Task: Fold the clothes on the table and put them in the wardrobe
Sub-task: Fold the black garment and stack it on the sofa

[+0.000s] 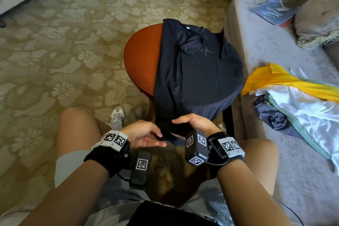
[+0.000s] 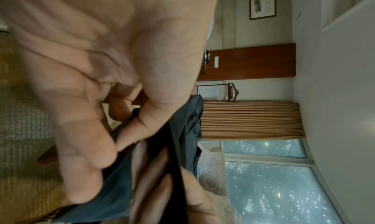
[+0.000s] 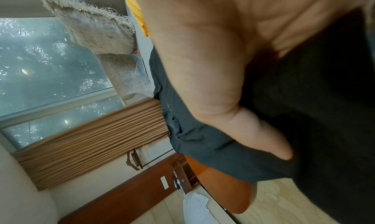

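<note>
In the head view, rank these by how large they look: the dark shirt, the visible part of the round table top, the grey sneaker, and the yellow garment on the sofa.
1. dark shirt
2. round table top, its bare part
3. yellow garment
4. grey sneaker

Table and garment look close in area; that order is unsure.

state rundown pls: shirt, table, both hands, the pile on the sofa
dark shirt: spread over the table, one sleeve folded in, hem hanging off the near edge.
round wooden table: left part bare, the rest under the shirt.
left hand: grip pinching the hem.
right hand: grip on the hem, fingers tucked under the cloth.
yellow garment: unfolded, on the sofa.
white satin garment: crumpled, on the sofa.
</note>
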Motion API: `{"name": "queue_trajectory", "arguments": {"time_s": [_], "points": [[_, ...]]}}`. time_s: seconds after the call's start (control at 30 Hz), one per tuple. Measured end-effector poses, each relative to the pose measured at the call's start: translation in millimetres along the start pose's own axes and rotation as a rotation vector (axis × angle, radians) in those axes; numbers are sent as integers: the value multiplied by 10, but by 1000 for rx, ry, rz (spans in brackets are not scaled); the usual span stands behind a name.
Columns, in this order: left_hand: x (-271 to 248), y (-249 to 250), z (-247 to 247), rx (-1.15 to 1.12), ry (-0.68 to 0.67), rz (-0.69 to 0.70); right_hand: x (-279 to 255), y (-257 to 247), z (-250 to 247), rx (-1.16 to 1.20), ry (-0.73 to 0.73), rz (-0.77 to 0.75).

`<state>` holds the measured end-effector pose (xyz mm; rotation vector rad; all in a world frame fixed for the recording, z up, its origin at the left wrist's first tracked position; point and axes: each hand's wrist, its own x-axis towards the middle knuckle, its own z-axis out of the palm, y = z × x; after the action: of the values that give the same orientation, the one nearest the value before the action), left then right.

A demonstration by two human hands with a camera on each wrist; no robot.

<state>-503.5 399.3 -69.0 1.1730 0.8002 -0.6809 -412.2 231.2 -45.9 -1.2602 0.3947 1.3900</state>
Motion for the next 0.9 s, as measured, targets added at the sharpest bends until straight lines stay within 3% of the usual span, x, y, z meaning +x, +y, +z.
{"name": "queue_trajectory", "arguments": {"time_s": [0.2,0.3,0.37,0.47,0.67,0.9], "points": [[99,-109,-41,73,207,-22,84,95,6,93,80,19],[141,-157,-27,266,278,-32,118,148,-52,-176,202,-13],[135,-160,-12,384,246,-107,143,164,-76,-411,339,-57],[131,-127,-58,491,182,-175,160,162,-82,-538,413,-64],[144,74,-271,296,253,-47,135,112,-62,-616,430,-86],[293,372,-107,142,360,171,400,81,-95,-514,476,-304]]}}
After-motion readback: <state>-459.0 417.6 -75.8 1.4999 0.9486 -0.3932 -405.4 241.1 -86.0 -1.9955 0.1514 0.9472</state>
